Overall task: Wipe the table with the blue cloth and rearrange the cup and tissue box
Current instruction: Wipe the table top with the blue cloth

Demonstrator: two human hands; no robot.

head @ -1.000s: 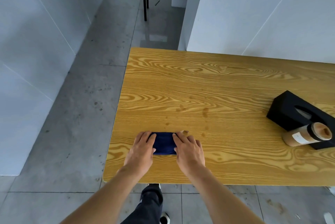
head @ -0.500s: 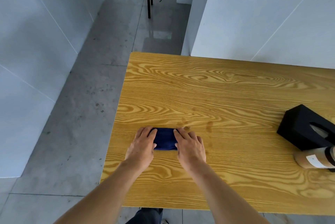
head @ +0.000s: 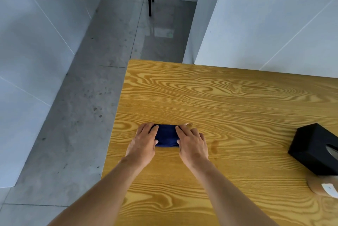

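Two hands press flat on the blue cloth point(head: 166, 138), which lies folded small on the table point(head: 228, 101) near its left edge. The left hand point(head: 144, 142) covers its left end and the right hand point(head: 192, 143) its right end, fingers spread and laid down, not curled around it. Soft, thin and light, the cloth probably bunches if pushed from one side, so even palm pressure suits it. The black tissue box point(head: 316, 145) sits well apart at right, light and stiff, best grasped across its sides; the cup point(head: 323, 185) lies just beside it.

Navy cloth point(head: 166, 138), black tissue box point(head: 316, 148), yellow wood-grain table point(head: 228, 101).
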